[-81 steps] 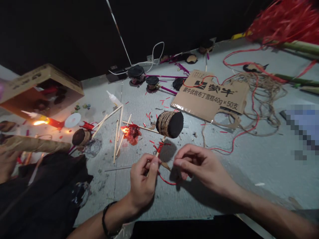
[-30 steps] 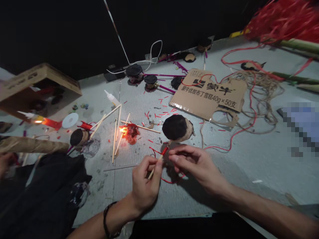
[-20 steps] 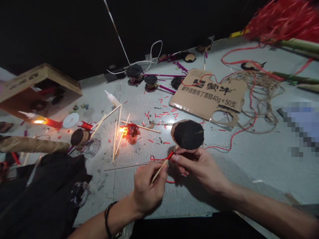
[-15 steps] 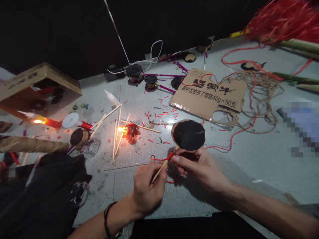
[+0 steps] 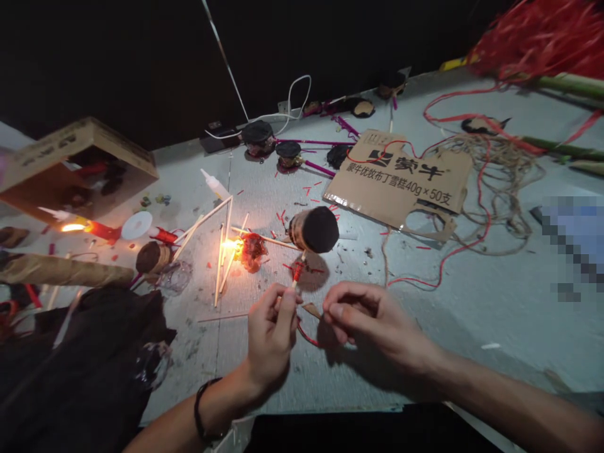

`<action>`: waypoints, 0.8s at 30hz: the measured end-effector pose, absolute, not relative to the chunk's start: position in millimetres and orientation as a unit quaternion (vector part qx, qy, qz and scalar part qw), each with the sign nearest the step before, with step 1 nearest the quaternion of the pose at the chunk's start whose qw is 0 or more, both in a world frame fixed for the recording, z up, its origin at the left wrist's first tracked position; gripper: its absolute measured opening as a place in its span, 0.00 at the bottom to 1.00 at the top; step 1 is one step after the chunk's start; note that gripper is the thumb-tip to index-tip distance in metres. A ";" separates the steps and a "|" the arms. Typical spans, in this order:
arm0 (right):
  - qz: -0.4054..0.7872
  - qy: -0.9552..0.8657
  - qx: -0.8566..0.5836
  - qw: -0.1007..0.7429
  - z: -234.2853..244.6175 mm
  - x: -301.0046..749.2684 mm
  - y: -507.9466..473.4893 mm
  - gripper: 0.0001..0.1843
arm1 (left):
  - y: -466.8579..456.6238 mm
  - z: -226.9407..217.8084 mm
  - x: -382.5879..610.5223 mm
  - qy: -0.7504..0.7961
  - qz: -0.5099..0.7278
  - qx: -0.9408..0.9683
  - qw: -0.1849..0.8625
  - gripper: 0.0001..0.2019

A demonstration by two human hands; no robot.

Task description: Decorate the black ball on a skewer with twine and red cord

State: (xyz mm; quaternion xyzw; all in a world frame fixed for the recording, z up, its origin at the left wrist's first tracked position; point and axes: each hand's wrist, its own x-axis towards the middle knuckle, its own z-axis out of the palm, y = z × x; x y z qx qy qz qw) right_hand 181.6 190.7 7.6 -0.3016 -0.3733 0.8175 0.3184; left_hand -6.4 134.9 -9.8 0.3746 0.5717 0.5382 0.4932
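My left hand [image 5: 271, 333] is closed round the thin wooden stick of a small rattle drum [image 5: 321, 229]. The drum has a black head and a brown side, and it is tilted up above the table. Red cord [image 5: 297, 272] is wound round the stick just below the drum. A loose length of that cord curves down from beside my left hand towards my right fingertips. My right hand [image 5: 361, 314] is pinched at the cord's side; its exact grip on the cord is partly hidden.
A flame [image 5: 231, 245] burns beside melted red wax [image 5: 255, 251] and loose wooden sticks [image 5: 220, 267]. Another flame [image 5: 73, 228] glows farther left. Finished-looking drums [image 5: 257, 135], a cardboard sheet [image 5: 401, 182], tangled twine [image 5: 509, 189] and an open carton [image 5: 94, 151] lie around.
The drum has swung left and its head has turned. My left hand has moved slightly left, and my right hand has come away from the wound stick.
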 end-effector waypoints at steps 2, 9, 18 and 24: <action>0.815 -0.373 -0.300 0.327 6.9 181.4 189.9 0.15 | 135.8 -11.3 -6.3 0.552 0.550 0.343 0.524 0.19; 0.793 -0.383 -0.340 0.329 10.8 182.4 193.9 0.16 | 130.3 -11.1 -5.1 0.527 0.554 0.369 0.528 0.17; 0.789 -0.381 -0.344 0.337 12.2 181.7 197.6 0.13 | 128.2 0.3 -4.3 0.547 0.508 0.511 0.426 0.17; 0.799 -0.321 -0.361 0.359 2.0 176.2 189.1 0.15 | 130.9 9.7 -2.0 0.532 0.489 0.602 0.340 0.11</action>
